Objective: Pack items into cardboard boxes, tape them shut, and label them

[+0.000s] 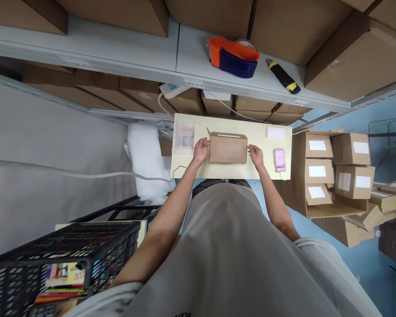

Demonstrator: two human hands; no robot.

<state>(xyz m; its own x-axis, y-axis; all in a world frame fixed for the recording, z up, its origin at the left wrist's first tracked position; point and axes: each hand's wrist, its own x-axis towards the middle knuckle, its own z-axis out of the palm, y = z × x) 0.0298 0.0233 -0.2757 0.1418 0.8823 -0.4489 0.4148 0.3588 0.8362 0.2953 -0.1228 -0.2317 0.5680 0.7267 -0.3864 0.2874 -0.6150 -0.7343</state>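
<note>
Grey shelving stacked with cartons backs a small pale table. At its middle sits a plain brown cardboard box, flaps raised along its far edge. Left hand presses the box's left end; right hand grips the right end, fingers curled.

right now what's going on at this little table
A person stands over a pale table, holding a small cardboard box with the left hand at its left end and the right hand at its right end. The box's top flap looks open. A pink item lies on the table to its right. A tape dispenser and a utility knife sit on the shelf beyond.
</note>
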